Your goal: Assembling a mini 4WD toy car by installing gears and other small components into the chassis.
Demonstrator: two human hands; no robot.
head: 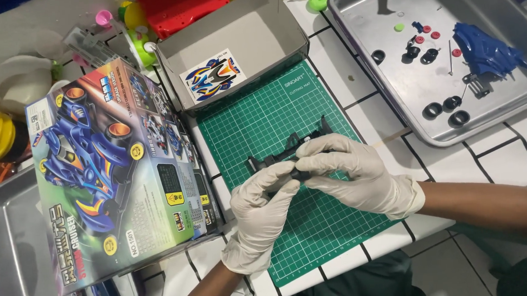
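a green cutting mat point(256, 121) was laid on a white tiled table point(508, 157). a black toy car chassis point(288, 154) was gripped above the mat by the gloved left hand point(261, 212) and the gloved right hand point(353, 173). a steel tray point(394, 97) of small parts was placed at the right, and a printed box lid point(110, 175) at the left.

Printed kit box lid point(110, 175): rectangular, lying tilted at the left on the tiled table, partly over a metal tray; glossy artwork of a blue racing car with yellow wheels on a green and red ground, small panels down its right side.

Open grey cardboard box point(233, 43): above the green mat, plain inside (walls bare).

Sticker sheet point(213, 75): white rectangle inside that box, with blue, yellow and red shapes.
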